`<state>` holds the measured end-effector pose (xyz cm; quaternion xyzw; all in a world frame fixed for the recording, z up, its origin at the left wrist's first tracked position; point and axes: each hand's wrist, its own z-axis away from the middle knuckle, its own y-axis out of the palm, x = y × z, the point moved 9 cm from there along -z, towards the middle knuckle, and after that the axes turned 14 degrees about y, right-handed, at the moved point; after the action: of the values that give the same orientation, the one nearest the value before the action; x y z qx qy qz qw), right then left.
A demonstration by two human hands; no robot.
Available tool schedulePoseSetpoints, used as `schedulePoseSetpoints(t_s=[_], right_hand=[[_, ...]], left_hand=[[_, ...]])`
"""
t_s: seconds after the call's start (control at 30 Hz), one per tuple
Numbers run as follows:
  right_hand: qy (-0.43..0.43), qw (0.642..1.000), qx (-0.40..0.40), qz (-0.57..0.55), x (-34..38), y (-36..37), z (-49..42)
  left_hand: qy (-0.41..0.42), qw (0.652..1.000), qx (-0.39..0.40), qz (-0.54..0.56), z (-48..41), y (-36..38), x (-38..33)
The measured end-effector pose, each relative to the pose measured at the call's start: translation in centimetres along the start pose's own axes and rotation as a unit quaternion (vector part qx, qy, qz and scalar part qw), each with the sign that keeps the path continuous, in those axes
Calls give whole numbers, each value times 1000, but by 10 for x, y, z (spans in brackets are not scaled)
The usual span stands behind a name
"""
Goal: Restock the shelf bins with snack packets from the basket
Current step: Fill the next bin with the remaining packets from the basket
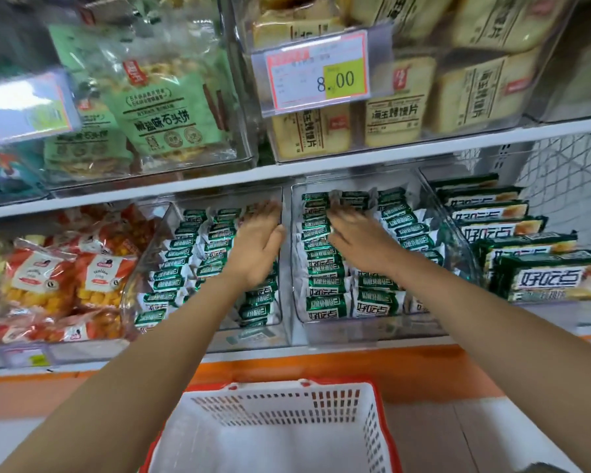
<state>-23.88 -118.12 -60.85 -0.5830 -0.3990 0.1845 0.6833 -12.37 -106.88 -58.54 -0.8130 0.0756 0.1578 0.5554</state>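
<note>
White shelving [423, 152], orange base strip [321, 365], pale floor [492, 438]

Left hand [258, 242]: back upward; fingers straight and close together, pointing away from the body; thumb lying along the inner edge; fingertips blurred. Left forearm [171, 336]: bare; stretched forward and inward from the lower left; wrist straight. Right hand [364, 245]: back upward; fingers stretched forward and angled inward, slightly spread; tips blurred. Right forearm [475, 312]: bare; stretched forward from the lower right; wrist straight. Both hands level with each other; near, not touching.
</note>
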Motion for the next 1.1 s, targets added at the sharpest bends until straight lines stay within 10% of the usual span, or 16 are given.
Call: schedulePoseSetpoints(t_s=[0.7, 0.93, 1.1], right_hand=[[-34, 984, 157, 76, -31, 18, 47], [-33, 997, 76, 6, -54, -34, 64], [-50, 994, 18, 92, -72, -47, 105]], left_hand=[[-45, 886, 280, -368, 29, 68, -78], [40, 967, 160, -196, 16, 56, -108], [144, 938, 217, -227, 29, 94, -134]])
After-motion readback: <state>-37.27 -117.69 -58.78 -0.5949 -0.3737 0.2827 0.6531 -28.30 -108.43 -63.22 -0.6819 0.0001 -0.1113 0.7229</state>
